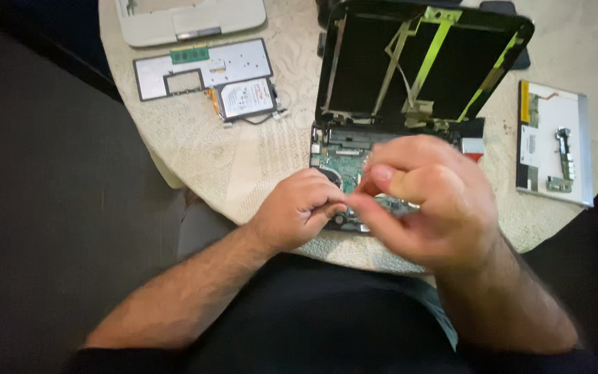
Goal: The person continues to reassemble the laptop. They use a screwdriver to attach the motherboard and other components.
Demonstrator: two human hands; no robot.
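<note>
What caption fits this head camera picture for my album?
Both hands, left hand and right hand, meet over an opened laptop on a round table.

This looks like a home, not a workshop: a round table (195, 159) under a cream patterned cloth serves as the bench, with dark floor around it. Spread on it lie a gutted laptop (417, 76), a keyboard plate (243, 66), a drive (247, 98) and a loose screen panel (555, 142).

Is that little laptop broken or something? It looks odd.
Yes: the laptop is stripped, its lid an empty shell with loose cables and its green board bare under both hands. The screen panel lies at right, the keyboard plate and drive at left.
</note>
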